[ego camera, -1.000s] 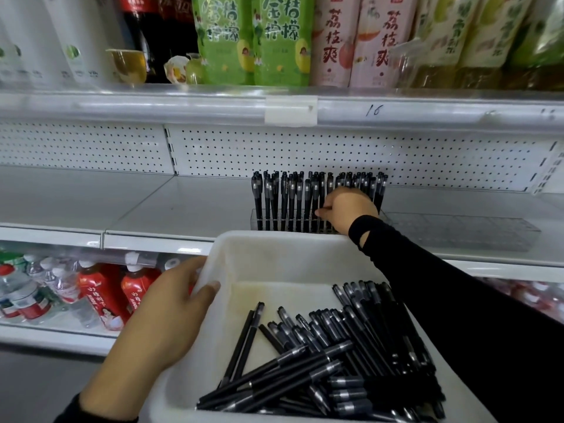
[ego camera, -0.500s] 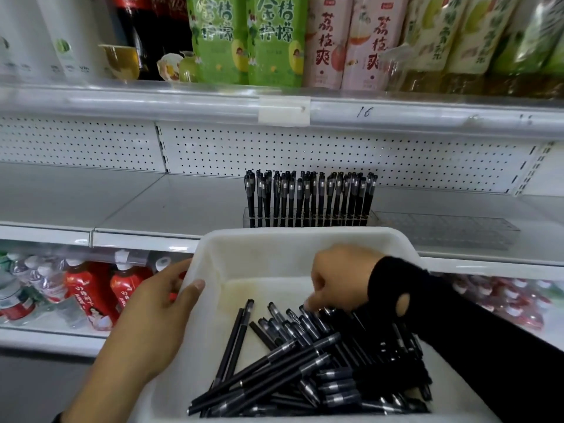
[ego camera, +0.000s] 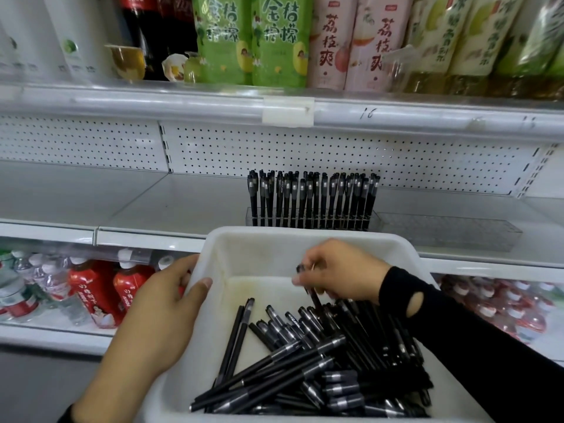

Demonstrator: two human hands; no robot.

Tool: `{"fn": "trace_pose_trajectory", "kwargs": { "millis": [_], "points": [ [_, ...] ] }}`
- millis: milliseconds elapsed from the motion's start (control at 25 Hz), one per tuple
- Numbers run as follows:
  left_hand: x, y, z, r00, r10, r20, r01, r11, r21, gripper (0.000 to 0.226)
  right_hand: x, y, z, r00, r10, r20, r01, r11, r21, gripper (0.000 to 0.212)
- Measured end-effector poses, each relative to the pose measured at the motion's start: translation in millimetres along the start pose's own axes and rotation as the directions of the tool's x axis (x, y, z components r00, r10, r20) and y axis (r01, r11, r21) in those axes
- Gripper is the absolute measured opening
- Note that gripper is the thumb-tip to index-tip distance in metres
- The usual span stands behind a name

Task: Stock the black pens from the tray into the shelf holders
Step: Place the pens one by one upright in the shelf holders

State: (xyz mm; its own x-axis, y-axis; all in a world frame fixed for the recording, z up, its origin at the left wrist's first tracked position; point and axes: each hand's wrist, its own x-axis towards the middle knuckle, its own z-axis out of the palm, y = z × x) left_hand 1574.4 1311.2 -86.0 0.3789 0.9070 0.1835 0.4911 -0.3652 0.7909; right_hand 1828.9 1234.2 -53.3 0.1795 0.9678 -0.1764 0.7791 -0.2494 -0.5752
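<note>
A white plastic tray (ego camera: pixel 262 248) sits in front of me with several loose black pens (ego camera: pixel 308 358) piled in it. My left hand (ego camera: pixel 161 315) grips the tray's left rim, thumb over the edge. Above the pile, my right hand (ego camera: pixel 341 271) pinches one black pen (ego camera: pixel 312 293), lifted at a steep tilt. On the middle shelf a clear holder (ego camera: pixel 311 221) stands full of upright black pens (ego camera: pixel 314 196). Beside it on the right lies a second clear holder (ego camera: pixel 448 232) with no pens in it.
The grey middle shelf (ego camera: pixel 122 203) stretches left of the holders, backed by white pegboard (ego camera: pixel 274 151). Drink bottles (ego camera: pixel 274 38) line the shelf above. Red and clear bottles (ego camera: pixel 91 288) fill the shelf below.
My right hand left the filled holder, came down into the tray, and now lifts one pen out of the pile. My left hand stayed on the tray rim.
</note>
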Motion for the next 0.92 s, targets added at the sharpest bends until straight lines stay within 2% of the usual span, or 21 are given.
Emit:
{"fn": "trace_pose_trajectory", "kwargs": {
  "millis": [80,160,240,280,360,440,520,600,680,840,920],
  "points": [
    [0.1,-0.2,-0.2,1.000,0.001,-0.001,-0.001,1.000,0.005,0.031,1.5,1.4,-6.4,0.994,-0.021,-0.108,0.045,0.974,0.224,0.027],
    [0.4,-0.5,-0.6,1.000,0.001,-0.005,-0.001,1.000,-0.003,0.031,3.2,3.7,-9.2,0.989,0.005,-0.149,0.065,0.887,0.457,0.024],
    [-0.2,0.3,-0.4,1.000,0.005,-0.004,-0.005,1.000,-0.007,0.029,3.7,4.7,-10.1,0.986,0.017,-0.166,0.084,0.811,0.578,0.022],
    [-0.9,1.0,-0.1,1.000,0.008,-0.003,-0.008,1.000,-0.009,0.029,4.2,4.5,-9.1,0.983,-0.002,-0.185,0.110,0.811,0.575,0.020],
    [-1.4,1.5,-0.2,1.000,0.011,-0.004,-0.011,1.000,-0.008,0.029,4.9,2.9,-3.1,0.974,-0.099,-0.203,0.183,0.871,0.456,0.012],
    [-1.6,1.8,-0.5,1.000,0.010,-0.005,-0.010,1.000,-0.012,0.029,2.8,-0.9,9.1,0.973,-0.199,-0.112,0.225,0.921,0.317,0.007],
    [-1.3,1.0,-1.3,1.000,0.008,-0.008,-0.009,1.000,-0.011,0.028,1.5,-3.1,19.8,0.972,-0.232,-0.025,0.231,0.944,0.236,0.010],
    [-1.8,0.4,-2.2,1.000,0.009,-0.008,-0.009,1.000,-0.008,0.029,2.5,-4.8,18.6,0.972,-0.233,-0.040,0.236,0.958,0.161,0.012],
    [-3.0,0.3,-1.8,1.000,0.008,-0.007,-0.008,1.000,0.009,0.030,9.2,-3.6,2.2,0.959,-0.218,-0.180,0.237,0.967,0.093,0.013],
    [-5.3,0.7,-0.1,1.000,0.023,-0.014,-0.022,0.999,0.025,0.031,35.5,3.5,-49.3,0.837,-0.085,-0.540,0.306,0.892,0.333,0.013],
    [-5.2,0.4,0.9,1.000,0.020,-0.013,-0.019,0.999,0.027,0.031,55.5,13.3,-65.9,0.770,-0.003,-0.638,0.280,0.900,0.335,0.015]
  ]
}}
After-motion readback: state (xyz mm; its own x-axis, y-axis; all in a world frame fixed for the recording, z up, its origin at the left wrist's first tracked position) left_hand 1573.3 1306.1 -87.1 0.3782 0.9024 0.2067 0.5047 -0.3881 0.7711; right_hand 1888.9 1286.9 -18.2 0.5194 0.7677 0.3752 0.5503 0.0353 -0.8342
